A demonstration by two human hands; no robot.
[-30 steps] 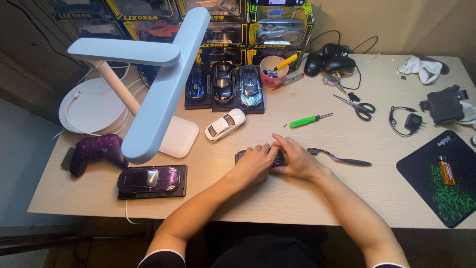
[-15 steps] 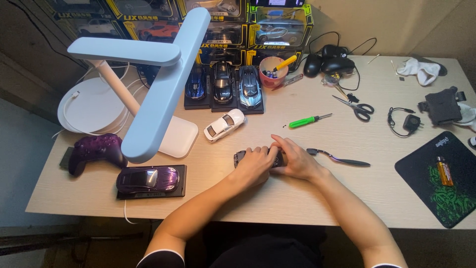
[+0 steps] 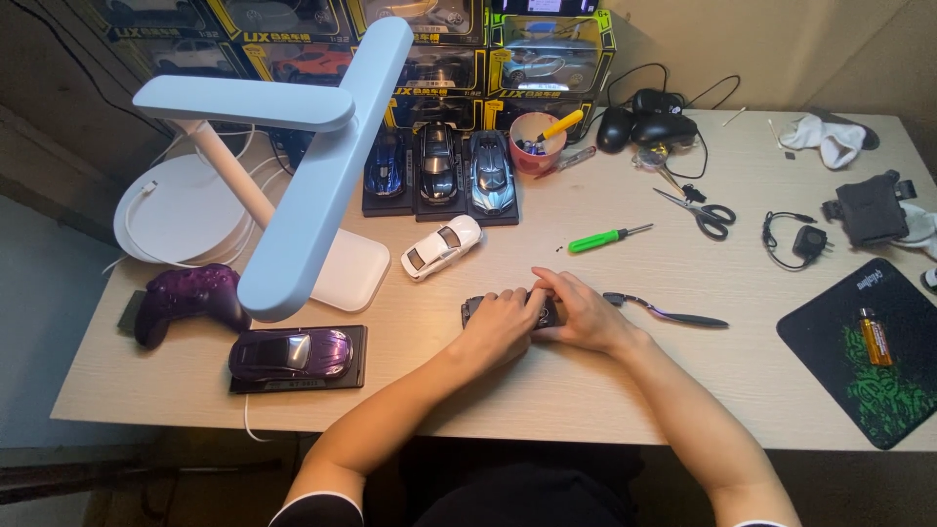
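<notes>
Both my hands rest together on a small dark flat object, likely a model car base (image 3: 476, 307), at the middle front of the wooden table (image 3: 586, 390). My left hand (image 3: 500, 327) covers its left part, fingers curled over it. My right hand (image 3: 581, 314) presses on its right part, fingertips touching the left hand. Most of the dark object is hidden under the fingers. A white model car (image 3: 441, 246) lies just beyond the hands, and a green-handled screwdriver (image 3: 607, 236) lies behind my right hand.
A white desk lamp (image 3: 303, 195) stands at left. Three dark model cars (image 3: 439, 171) line the back by boxed cars. A purple car on a plinth (image 3: 293, 353), purple game controller (image 3: 185, 298), scissors (image 3: 698, 207), dark curved tool (image 3: 664, 312), pink cup (image 3: 535, 146), black-green mouse mat (image 3: 869, 351).
Both hands stay on the dark object in almost the same place; only slight finger shifts show.
</notes>
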